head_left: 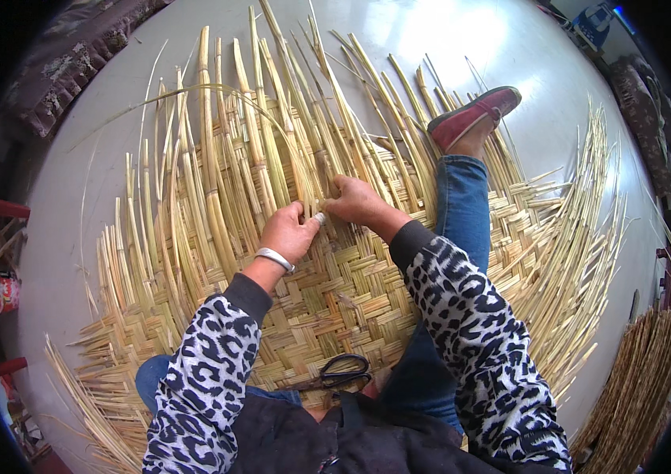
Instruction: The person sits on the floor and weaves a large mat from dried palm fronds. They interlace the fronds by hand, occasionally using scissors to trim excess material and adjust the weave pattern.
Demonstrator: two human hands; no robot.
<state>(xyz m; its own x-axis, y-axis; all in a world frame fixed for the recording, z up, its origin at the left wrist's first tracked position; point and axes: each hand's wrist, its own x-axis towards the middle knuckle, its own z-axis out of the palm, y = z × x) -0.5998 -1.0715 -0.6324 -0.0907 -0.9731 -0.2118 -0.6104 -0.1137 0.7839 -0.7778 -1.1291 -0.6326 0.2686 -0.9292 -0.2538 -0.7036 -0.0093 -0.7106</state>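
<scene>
A large woven reed mat (351, 288) spreads over the floor beneath me, its strips crossing in a slanted weave. From its far side long loose reed strips (211, 158) stick out, away from me. My left hand (288, 235), with a silver bangle on its wrist and a pale wrap on one finger, is closed on a reed strip at the weave's edge. Close beside it on the right, my right hand (359, 204) is closed too, pinching among the same strips. The fingertips nearly meet. Which exact strip each holds is partly hidden by the fingers.
Black-handled scissors (342, 371) lie near my lap. My right leg stretches across the mat, with a red shoe (474, 118) at its end. A bundle of reeds (632, 387) stands at the lower right. A patterned sofa (75, 67) is at the far left.
</scene>
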